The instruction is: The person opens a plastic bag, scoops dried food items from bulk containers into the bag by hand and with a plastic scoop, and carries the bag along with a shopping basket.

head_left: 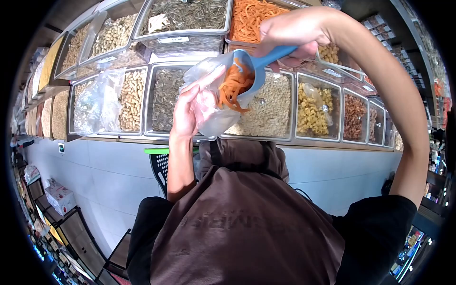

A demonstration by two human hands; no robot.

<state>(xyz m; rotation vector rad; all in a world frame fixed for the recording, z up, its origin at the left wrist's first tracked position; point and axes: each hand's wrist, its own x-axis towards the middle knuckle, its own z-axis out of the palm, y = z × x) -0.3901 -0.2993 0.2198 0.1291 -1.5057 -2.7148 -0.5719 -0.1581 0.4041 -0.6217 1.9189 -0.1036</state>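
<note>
My right hand (pixel 289 40) is closed round the handle of a blue scoop (pixel 259 73), which tilts down to the left. Orange dried strips (pixel 233 88) lie in the scoop's mouth, some hanging over its lip at the opening of a clear plastic bag (pixel 213 121). The bag is held by my left hand (pixel 190 107), its fingers partly hidden behind the film. Behind my right hand is a bin of the same orange strips (pixel 249 19). Below the bag and scoop lies a bin of pale flat seeds (pixel 268 107).
Bins of striped sunflower seeds (pixel 194 14), peanuts (pixel 133 102), yellow dried pieces (pixel 313 114) and reddish-brown pieces (pixel 354 111) stand in two rows. A crumpled clear bag (pixel 99 102) lies over the left bins. A black basket with a green rim (pixel 159 159) is by my left forearm.
</note>
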